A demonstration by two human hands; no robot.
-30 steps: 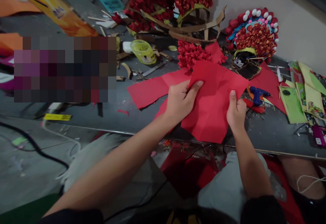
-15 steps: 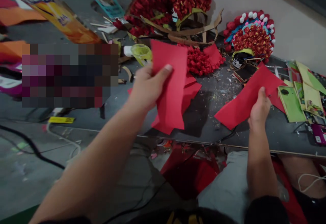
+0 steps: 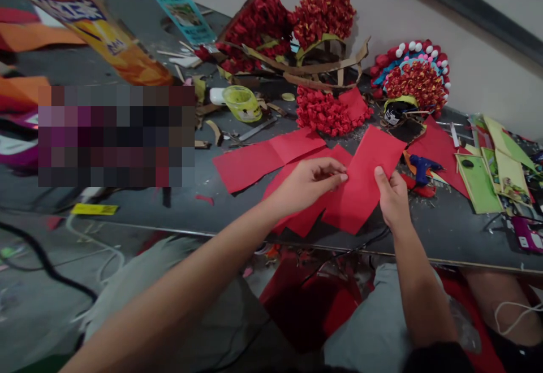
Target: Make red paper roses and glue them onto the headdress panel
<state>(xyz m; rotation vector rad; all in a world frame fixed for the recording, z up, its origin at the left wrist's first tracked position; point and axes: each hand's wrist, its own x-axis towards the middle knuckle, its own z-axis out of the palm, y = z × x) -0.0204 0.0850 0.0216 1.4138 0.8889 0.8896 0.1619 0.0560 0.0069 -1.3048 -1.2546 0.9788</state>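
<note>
My right hand [image 3: 395, 200] grips a red paper sheet [image 3: 367, 164] by its right side, thumb on top and fingers behind. My left hand [image 3: 317, 182] is closed, thumb and fingertips pinching the left edge of that same sheet. Beneath and left of the hands, more red sheets [image 3: 254, 161] lie overlapping on the dark table [image 3: 203, 215]. A blue glue gun [image 3: 422, 168] rests just right of the held sheet, on an orange and red scrap.
Red petal-covered pieces [image 3: 324, 14] stand at the back wall. A yellow-green cup [image 3: 242, 103] and a red petal cluster [image 3: 331, 110] are beyond my hands. To the right lie green cards [image 3: 479, 183]; on the left leans an orange snack bag [image 3: 102, 28].
My right hand has moved left with its red sheet, uncovering the glue gun. My left hand has put its sheet down on the table and come over to the right hand's sheet.
</note>
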